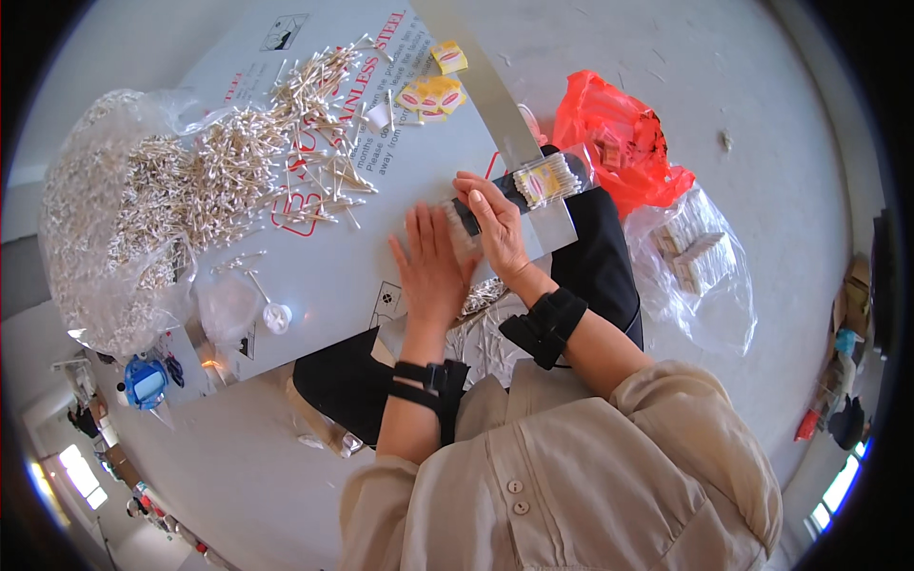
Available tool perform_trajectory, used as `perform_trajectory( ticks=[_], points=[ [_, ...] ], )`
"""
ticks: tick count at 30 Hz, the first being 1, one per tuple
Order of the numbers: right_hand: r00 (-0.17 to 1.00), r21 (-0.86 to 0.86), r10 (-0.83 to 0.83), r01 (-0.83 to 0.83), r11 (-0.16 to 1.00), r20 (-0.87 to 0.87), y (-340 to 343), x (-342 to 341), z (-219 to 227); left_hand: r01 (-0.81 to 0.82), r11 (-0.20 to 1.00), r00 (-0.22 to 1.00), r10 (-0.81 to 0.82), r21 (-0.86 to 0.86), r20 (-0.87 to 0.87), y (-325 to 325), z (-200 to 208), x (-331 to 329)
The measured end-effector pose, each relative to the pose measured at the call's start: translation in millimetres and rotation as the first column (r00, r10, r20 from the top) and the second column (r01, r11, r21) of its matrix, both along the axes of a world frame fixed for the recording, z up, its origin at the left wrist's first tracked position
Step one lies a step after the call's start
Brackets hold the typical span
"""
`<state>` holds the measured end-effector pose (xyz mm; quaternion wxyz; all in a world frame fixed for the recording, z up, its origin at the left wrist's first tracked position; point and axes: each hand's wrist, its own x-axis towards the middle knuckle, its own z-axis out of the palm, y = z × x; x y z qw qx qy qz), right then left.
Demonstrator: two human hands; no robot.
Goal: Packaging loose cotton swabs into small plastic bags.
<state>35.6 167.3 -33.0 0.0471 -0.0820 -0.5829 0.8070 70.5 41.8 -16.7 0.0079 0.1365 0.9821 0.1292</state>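
Observation:
On the metal table edge lies a clear plastic sleeve of cotton swabs (546, 181) with a yellow card in it. A dark strip runs from it toward my hands. My right hand (497, 228) is closed over this sleeve, fingers bent and thumb on top; part of its grip is hidden. Beside it my left hand (430, 271) lies on the tabletop, fingers stretched and slightly apart. Its fingertips are close to a row of swab ends (461, 226) between the two hands. Whether they touch is hard to make out.
A large heap of loose swabs (228, 171) spills from a clear bag (81, 209) on the table (352, 257). Yellow cards (433, 95) lie at the far edge. At right on the floor are a red plastic bag (609, 124) and a clear bag of packs (700, 252).

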Motion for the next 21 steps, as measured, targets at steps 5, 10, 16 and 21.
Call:
perform_trajectory(
  ticks=[5, 10, 16, 21],
  points=[
    [0.999, -0.108, -0.019, 0.023, 0.994, 0.035, 0.9, 2.3, 0.9, 0.016, 0.999, 0.998, -0.018, -0.040, -0.053, -1.7, 0.6, -24.1],
    [0.995, -0.185, -0.086, 0.093, 0.978, 0.044, -0.2, 2.8, 2.1, 0.002, 1.000, 1.000, -0.002, -0.023, -0.014, -0.3, 1.7, -15.9],
    [0.988, -0.148, -0.151, 0.156, 0.977, 0.044, 3.4, 7.8, -1.6, -0.047, 0.996, 0.952, 0.069, 0.081, -0.299, -9.8, 3.7, -26.0],
    [0.999, 0.258, -0.046, 0.037, 0.965, 0.027, 10.8, 19.4, 1.0, -0.004, 0.967, 0.961, 0.074, 0.257, -0.265, -11.0, 21.1, -63.4]
  ],
)
